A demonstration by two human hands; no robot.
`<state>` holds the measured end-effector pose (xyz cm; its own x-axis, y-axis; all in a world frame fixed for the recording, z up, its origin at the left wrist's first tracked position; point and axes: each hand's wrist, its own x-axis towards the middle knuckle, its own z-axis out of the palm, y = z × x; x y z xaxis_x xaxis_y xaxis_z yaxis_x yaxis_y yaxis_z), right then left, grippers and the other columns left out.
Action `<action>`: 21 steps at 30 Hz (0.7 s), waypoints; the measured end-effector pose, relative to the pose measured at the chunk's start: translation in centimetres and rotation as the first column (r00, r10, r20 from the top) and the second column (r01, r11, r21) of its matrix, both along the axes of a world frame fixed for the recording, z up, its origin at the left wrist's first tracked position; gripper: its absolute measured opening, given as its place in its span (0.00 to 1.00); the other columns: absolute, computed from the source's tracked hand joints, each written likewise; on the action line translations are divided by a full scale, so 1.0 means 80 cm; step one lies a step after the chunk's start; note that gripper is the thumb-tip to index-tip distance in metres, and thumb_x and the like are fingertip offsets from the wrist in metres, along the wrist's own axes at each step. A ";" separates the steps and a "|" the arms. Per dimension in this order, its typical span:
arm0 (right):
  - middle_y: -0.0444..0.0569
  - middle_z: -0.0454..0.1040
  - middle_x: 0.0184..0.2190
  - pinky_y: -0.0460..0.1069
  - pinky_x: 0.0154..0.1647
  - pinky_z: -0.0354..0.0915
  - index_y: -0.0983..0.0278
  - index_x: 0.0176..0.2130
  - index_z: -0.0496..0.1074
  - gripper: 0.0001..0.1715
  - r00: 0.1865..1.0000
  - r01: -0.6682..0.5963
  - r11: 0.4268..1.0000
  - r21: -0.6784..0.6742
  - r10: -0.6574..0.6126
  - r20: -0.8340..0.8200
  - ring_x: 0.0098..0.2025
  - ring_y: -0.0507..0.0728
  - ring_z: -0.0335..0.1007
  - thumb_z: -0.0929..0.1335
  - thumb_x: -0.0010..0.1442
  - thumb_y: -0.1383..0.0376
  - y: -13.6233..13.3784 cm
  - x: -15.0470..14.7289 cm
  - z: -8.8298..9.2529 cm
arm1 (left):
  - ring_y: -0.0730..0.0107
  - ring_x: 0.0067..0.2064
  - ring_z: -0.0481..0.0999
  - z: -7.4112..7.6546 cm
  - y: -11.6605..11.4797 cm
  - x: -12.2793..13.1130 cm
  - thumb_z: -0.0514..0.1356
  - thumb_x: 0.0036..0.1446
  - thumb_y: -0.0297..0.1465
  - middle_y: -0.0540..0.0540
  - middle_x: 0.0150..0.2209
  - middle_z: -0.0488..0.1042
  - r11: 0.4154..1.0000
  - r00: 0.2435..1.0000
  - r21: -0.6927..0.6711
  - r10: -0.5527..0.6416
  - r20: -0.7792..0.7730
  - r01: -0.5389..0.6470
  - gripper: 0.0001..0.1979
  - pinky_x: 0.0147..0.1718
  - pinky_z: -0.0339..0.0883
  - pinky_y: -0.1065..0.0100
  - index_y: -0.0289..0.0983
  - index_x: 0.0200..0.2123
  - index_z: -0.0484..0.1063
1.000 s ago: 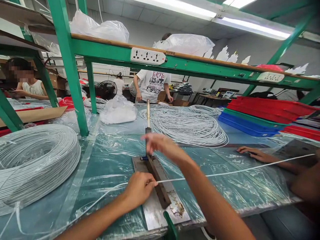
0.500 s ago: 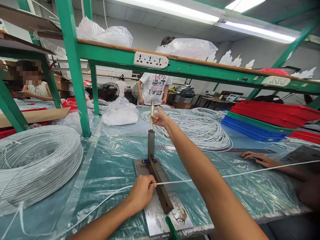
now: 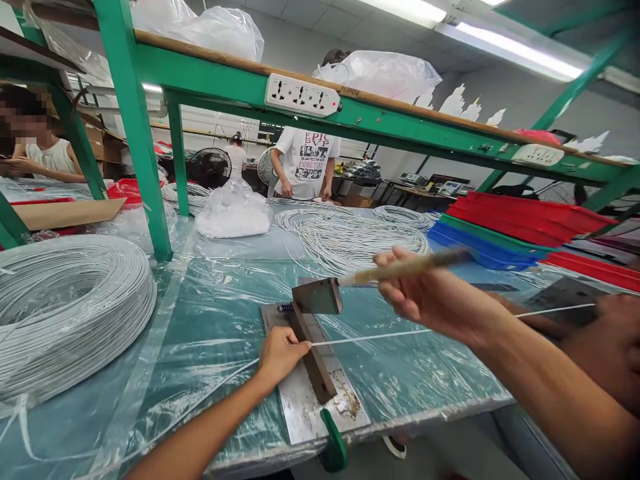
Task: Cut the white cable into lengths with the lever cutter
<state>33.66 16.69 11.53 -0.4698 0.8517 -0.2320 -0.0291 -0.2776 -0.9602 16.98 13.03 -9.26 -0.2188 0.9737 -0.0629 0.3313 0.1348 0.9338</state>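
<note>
My left hand (image 3: 281, 355) is closed on a white cable (image 3: 373, 337), pinching it against the bar of a lever cutter (image 3: 314, 357). The cutter's steel base (image 3: 300, 420) lies on the plastic-covered table. Its blade (image 3: 320, 297) is raised and tilted to the right. My right hand (image 3: 420, 293) curls round the cutter's long handle (image 3: 405, 269), somewhat blurred by motion. To the right, the cable passes behind my right forearm and reaches another person's hand (image 3: 613, 310).
A large cable coil (image 3: 120, 287) lies at left, with loose coils (image 3: 345, 237) behind the cutter. Stacked red, green and blue trays (image 3: 520, 227) stand at right. A green clamp (image 3: 334, 440) grips the front edge. A green shelf beam (image 3: 215, 77) spans overhead.
My right hand has swung the cutter's handle and blade down to the right from upright. My left hand still pinches the cable. The co-worker's hand at right now holds the cable up.
</note>
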 end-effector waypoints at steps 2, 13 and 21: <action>0.43 0.66 0.17 0.39 0.12 0.59 0.60 0.34 0.63 0.14 0.996 -0.027 0.998 -0.056 0.032 0.082 0.14 0.48 0.60 0.69 0.55 0.54 -0.039 0.025 -0.022 | 0.76 0.22 0.59 0.004 -0.002 0.002 0.62 0.44 0.35 0.55 0.16 0.59 0.999 0.999 0.005 0.034 -0.022 -0.034 0.15 0.22 0.45 0.72 0.37 0.16 0.60; 0.36 0.60 0.15 0.39 0.06 0.50 0.61 0.36 0.61 0.19 0.942 0.037 0.900 -0.434 0.113 0.315 0.08 0.44 0.48 0.69 0.51 0.52 -0.123 0.052 -0.115 | 0.76 0.20 0.57 0.016 -0.014 0.006 0.60 0.46 0.34 0.56 0.15 0.56 0.999 0.989 0.023 0.051 -0.139 -0.048 0.14 0.22 0.44 0.71 0.37 0.16 0.59; 0.33 0.54 0.11 0.39 0.04 0.43 0.60 0.29 0.54 0.30 0.899 -0.026 0.967 -0.254 0.133 0.417 0.06 0.45 0.45 0.69 0.43 0.43 -0.128 0.040 -0.125 | 0.76 0.22 0.58 0.019 -0.016 0.004 0.59 0.47 0.35 0.56 0.16 0.56 0.998 0.987 0.056 0.030 -0.158 -0.021 0.15 0.22 0.43 0.72 0.37 0.16 0.57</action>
